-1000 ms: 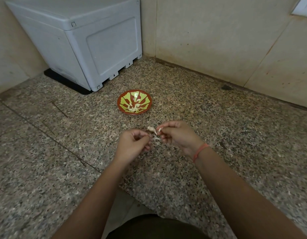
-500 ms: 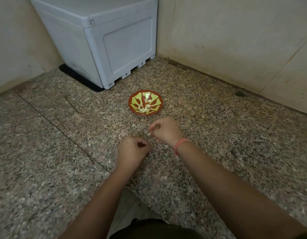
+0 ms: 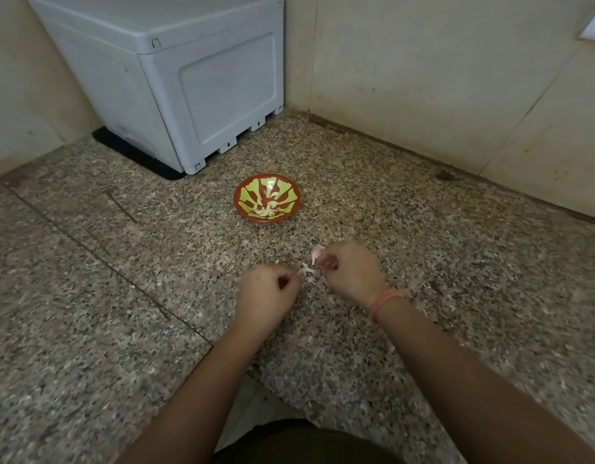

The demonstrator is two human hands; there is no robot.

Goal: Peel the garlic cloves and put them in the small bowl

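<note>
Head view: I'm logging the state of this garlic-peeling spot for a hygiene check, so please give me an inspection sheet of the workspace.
Surface: speckled granite floor, a seam line running across it.
Job's things: small bowl, red with yellow pattern, holds pale peeled cloves; garlic piece pinched in right hand.
Clutter: papery garlic skins on the floor between the hands.
Grippers: left hand curled shut, contents hidden; right hand with fingers closed on the garlic piece, orange band at the wrist.
Cables: nothing seen.
Surroundings: white plastic box in the corner on a black mat; beige walls.
</note>
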